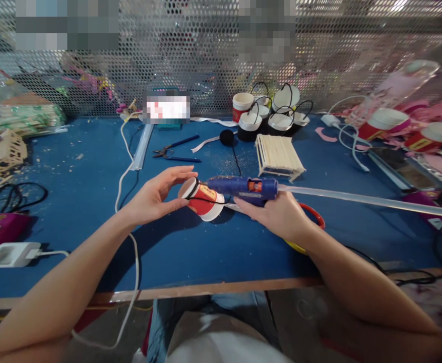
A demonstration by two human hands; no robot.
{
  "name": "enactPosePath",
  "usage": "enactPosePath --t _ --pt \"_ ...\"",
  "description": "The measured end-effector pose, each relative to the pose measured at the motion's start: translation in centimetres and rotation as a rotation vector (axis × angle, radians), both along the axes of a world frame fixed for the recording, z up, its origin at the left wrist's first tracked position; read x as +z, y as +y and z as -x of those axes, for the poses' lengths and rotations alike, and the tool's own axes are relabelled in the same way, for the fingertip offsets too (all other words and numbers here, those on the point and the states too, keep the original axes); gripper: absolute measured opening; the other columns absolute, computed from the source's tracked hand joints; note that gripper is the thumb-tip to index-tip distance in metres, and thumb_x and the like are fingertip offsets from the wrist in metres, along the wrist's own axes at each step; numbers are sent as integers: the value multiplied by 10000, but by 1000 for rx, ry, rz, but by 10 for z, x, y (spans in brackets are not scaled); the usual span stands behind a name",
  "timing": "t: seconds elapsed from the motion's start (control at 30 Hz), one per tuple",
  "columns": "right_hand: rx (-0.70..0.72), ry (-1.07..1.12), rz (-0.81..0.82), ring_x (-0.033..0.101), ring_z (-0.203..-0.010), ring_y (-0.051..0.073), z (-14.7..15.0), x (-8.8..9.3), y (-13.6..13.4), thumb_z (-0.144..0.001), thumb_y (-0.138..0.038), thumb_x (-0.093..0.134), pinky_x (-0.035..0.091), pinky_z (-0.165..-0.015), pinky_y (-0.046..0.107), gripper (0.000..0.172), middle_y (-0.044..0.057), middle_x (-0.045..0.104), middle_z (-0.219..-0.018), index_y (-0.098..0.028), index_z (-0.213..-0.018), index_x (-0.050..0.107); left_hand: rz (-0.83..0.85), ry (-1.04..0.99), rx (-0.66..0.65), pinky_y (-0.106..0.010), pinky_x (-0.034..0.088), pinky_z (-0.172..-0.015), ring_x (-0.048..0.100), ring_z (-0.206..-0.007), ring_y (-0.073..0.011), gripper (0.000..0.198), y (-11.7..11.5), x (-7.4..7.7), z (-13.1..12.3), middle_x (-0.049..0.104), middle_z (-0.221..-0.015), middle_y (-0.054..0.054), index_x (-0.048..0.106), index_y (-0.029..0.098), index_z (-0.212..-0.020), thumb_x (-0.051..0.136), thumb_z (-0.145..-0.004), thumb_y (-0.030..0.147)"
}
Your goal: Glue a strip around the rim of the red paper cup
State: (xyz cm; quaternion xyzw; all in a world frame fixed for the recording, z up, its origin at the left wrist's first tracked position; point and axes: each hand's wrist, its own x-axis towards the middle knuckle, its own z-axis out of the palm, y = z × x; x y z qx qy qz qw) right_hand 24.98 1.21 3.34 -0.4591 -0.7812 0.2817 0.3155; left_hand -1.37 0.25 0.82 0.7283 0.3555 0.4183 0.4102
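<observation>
Tilted on its side, a red and white paper cup [208, 201] has black cord wound round its base end. My left hand [160, 194] grips that end between thumb and fingers. My right hand [281, 214] is wrapped round a blue glue gun [239, 186], whose nozzle points left at the cord on the cup. A long clear glue stick [357, 196] sticks out of the back of the gun. Under my right hand lie scissors with a red and yellow handle [315, 214]. Black cord trails from the cup toward the gun.
Behind the gun sit a small stick-built table [280, 154], a ball of black cord [227, 137] and blue-handled pliers [177, 151]. Several cups with black cord handles [281, 121] stand at the back. A white cable [120, 186] crosses the left side. A perforated metal screen [205, 60] closes the back.
</observation>
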Motion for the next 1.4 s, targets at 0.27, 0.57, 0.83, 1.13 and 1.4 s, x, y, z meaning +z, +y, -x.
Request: enactPosePath --t 0.27,0.57,0.83,1.13,1.4 --pt "3 9 -1 637 -630 189 -2 -2 1 -744 -291 615 492 -566 293 101 19 676 -678 -192 -740 634 -6 -1 -13 -455 425 -1040 526 -1220 -266 617 0 0 0 546 -1317 -120 467 279 -1314 703 -752 185" --pt "-22 -61 -58 558 -540 149 -3 -3 -3 -765 -338 594 430 -494 264 144 2 616 -607 -198 -735 617 -37 20 20 -461 423 -1046 546 -1198 -264 621 1 -2 0 537 -1319 -130 463 269 -1322 703 -754 200" --pt "16 -94 -104 440 -505 95 1 -1 -15 -746 -253 624 369 -508 229 171 -44 525 -558 -204 -636 502 -45 23 92 -461 417 -1048 557 -1181 -253 603 2 -6 -1 555 -1296 -110 490 276 -1302 714 -744 231" --pt "32 -102 -102 453 -496 95 2 -2 -15 -737 -246 626 374 -503 227 151 -49 528 -552 -210 -643 514 -21 15 99 -466 413 -1047 551 -1186 -256 623 2 -5 -2 561 -1298 -120 477 269 -1313 720 -740 243" --pt "-45 -73 -109 550 -547 152 -2 -5 -3 -751 -316 608 449 -532 277 117 0 604 -607 -204 -720 600 1 -8 49 -465 425 -1034 560 -1181 -268 650 2 -5 0 564 -1293 -125 472 273 -1313 735 -723 204"
